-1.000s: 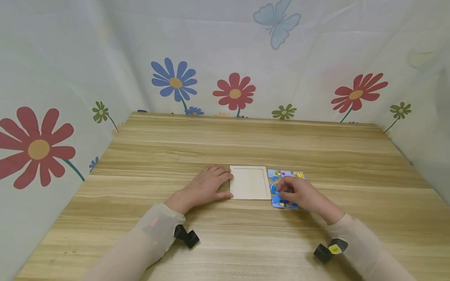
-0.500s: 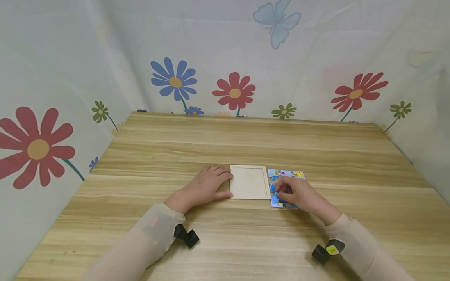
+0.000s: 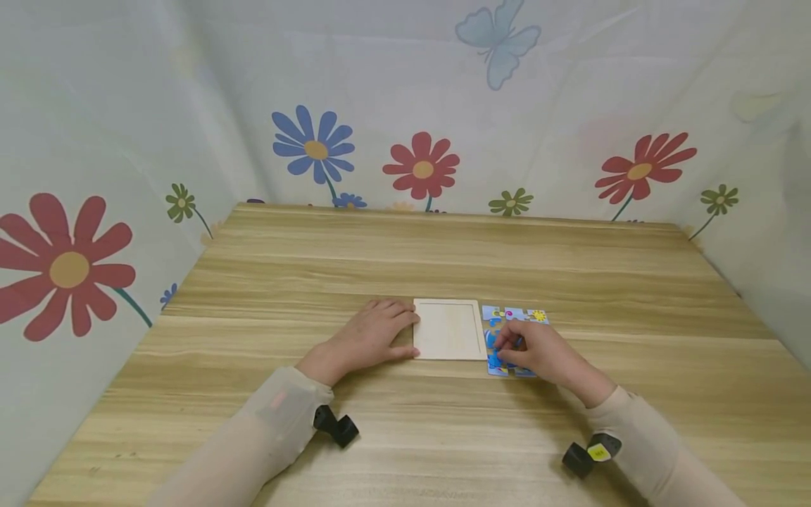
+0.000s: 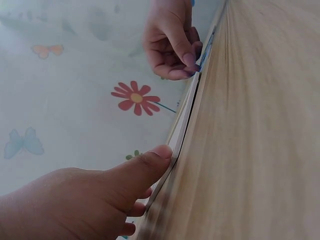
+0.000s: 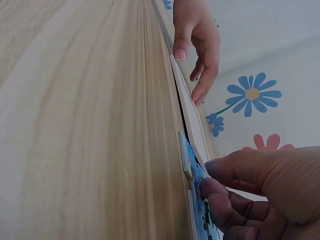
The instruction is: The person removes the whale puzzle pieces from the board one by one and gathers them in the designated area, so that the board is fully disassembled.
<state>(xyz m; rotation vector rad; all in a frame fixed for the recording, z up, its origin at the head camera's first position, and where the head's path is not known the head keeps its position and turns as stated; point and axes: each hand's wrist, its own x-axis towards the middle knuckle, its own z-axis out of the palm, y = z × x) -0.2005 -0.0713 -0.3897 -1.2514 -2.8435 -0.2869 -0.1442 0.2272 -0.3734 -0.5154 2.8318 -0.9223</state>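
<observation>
My left hand (image 3: 369, 333) lies at the left edge of a square wooden puzzle tray (image 3: 446, 329), thumb and fingertips touching its rim. In the left wrist view, the thumb (image 4: 157, 155) rests on the tray's edge. Just right of the tray, several blue picture puzzle pieces (image 3: 513, 313) lie close together on the table. My right hand (image 3: 538, 348) is over them with curled fingers, thumb and index finger pinching at a blue piece (image 3: 497, 358) near the tray. In the right wrist view, the fingertips (image 5: 212, 189) are low against the pieces (image 5: 186, 155); the hand hides several of them.
The wood-grain table (image 3: 405, 429) extends around the tray on all sides. A white curtain (image 3: 545, 141) printed with flowers and butterflies hangs behind it and at both sides. Black wrist cameras (image 3: 336, 426) sit on both sleeves.
My right hand has shifted slightly left over the pieces, and the near-left piece has slid a little left with it. The left hand and the tray have hardly moved.
</observation>
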